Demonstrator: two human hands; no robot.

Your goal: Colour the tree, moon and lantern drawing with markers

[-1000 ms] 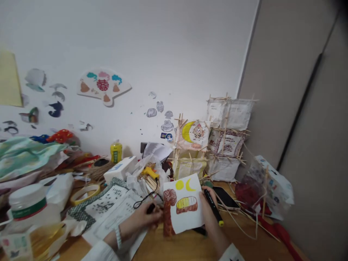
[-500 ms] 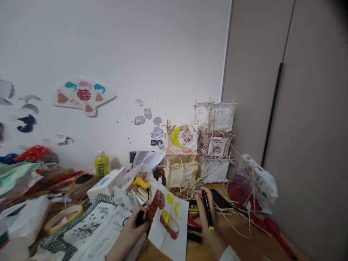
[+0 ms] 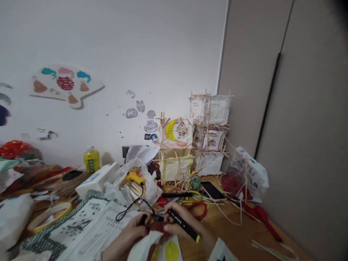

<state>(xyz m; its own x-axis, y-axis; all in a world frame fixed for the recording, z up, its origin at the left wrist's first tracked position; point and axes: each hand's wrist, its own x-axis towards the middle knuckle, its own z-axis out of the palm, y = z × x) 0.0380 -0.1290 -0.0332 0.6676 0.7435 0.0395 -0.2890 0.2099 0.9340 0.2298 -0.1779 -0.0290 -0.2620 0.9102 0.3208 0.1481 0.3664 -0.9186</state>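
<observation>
My right hand (image 3: pixel 178 221) is closed around a black marker (image 3: pixel 185 225) whose yellow end points down to the right. Its fingertips touch the brown-coloured top of a paper sheet (image 3: pixel 156 237). My left hand (image 3: pixel 137 232) grips that sheet from the other side, with a short black object (image 3: pixel 143 219) in its fingers, partly covered. The sheet is bent towards me and carries a yellow circle (image 3: pixel 172 250) and brown colouring; its lower part runs out of view. Under my left forearm lies a white printed cloth (image 3: pixel 92 221) with a green checked border.
Behind my hands lie a black marker (image 3: pixel 176 195), red-handled scissors (image 3: pixel 199 210) and a phone (image 3: pixel 213 191). Stick-framed lanterns (image 3: pixel 176 166) stand by the wall. To the left are a plastic bag (image 3: pixel 154 188) with a yellow glue gun (image 3: pixel 134 177), a tape roll (image 3: pixel 50 217) and a bottle (image 3: pixel 91 159).
The sheet, earlier held up and facing me, is lower and bent over. My right hand has come left to the paper, marker still in it. The camera view has shifted.
</observation>
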